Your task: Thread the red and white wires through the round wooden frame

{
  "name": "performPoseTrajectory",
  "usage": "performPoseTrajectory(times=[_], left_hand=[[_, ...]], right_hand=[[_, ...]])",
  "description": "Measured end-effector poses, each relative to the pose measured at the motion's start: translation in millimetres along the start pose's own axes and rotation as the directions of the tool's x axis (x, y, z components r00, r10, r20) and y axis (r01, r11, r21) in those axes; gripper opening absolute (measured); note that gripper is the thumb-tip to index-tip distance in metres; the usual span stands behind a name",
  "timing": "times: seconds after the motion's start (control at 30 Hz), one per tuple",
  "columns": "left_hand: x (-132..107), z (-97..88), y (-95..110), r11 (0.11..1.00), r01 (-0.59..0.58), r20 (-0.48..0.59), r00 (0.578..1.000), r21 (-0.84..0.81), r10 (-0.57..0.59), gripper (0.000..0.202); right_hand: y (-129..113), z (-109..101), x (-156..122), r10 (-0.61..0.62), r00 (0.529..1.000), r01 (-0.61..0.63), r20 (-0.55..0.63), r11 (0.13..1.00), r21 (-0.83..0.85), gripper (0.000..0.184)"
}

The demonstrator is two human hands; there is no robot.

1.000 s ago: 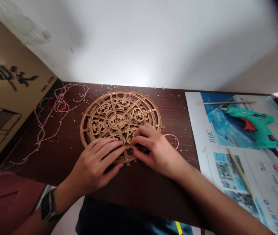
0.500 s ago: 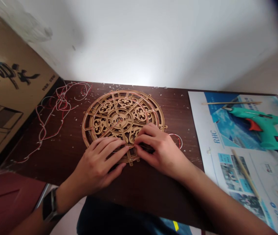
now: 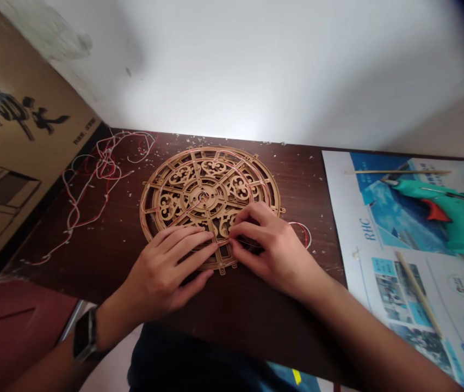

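Most of the disc [image 3: 211,197] lay past the left hand [image 3: 162,275], splayed over its near-left rim, and right hand [image 3: 272,246], pinching wire [image 3: 223,244] just right, tbh.

Two hands [image 3: 162,275] [image 3: 283,253] and one round fretwork panel [image 3: 215,202] seen; one wire tangle [image 3: 110,158], one hot-glue gun [image 3: 460,204], two wooden sticks [image 3: 403,172] [image 3: 421,296], one wristwatch [image 3: 85,334], one cardboard box [image 3: 5,155] also counted.

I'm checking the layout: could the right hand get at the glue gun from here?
Probably yes: nothing tall stands between the right hand and the glue gun on the printed sheet, though that hand is busy at the wooden disc.
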State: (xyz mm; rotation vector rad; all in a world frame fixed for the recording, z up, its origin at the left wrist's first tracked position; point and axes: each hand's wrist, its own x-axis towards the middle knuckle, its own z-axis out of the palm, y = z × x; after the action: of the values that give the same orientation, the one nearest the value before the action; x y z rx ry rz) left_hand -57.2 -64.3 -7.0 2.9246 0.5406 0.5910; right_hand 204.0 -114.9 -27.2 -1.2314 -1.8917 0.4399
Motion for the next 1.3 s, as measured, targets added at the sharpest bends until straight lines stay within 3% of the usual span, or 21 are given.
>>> performPoseTrajectory(times=[0.47, 0.8, 0.9, 1.13, 1.3], left_hand=[[1, -1.3, 4, 0.997, 0.070, 0.045, 0.997, -0.027, -0.069, 0.037], [25, 3.0, 6, 0.928, 0.271, -0.053, 0.955, -0.255, -0.293, 0.007], [31, 1.2, 3, 0.934, 0.263, -0.060, 0.957, -0.241, -0.285, 0.007], [41, -5.2, 0, 0.992, 0.111, -0.008, 0.994, -0.056, -0.111, 0.009], [44, -0.6, 2, 0.975, 0.170, 0.016, 0.985, -0.141, -0.169, 0.008]], right_hand=[[-1, 1, 0, 0.014, 1.000, -0.014, 0.003, 1.000, 0.011, 0.011], [0, 0, -1, 0.028, 1.000, -0.028, 0.010, 0.999, 0.019, 0.009], [-1, 1, 0, 0.043, 0.999, -0.044, 0.016, 0.998, 0.036, 0.008], [-2, 1, 1, 0.066, 0.997, -0.067, 0.030, 0.996, 0.063, 0.012], [-3, 1, 0, 0.078, 0.997, -0.080, 0.025, 0.993, 0.087, 0.013]])
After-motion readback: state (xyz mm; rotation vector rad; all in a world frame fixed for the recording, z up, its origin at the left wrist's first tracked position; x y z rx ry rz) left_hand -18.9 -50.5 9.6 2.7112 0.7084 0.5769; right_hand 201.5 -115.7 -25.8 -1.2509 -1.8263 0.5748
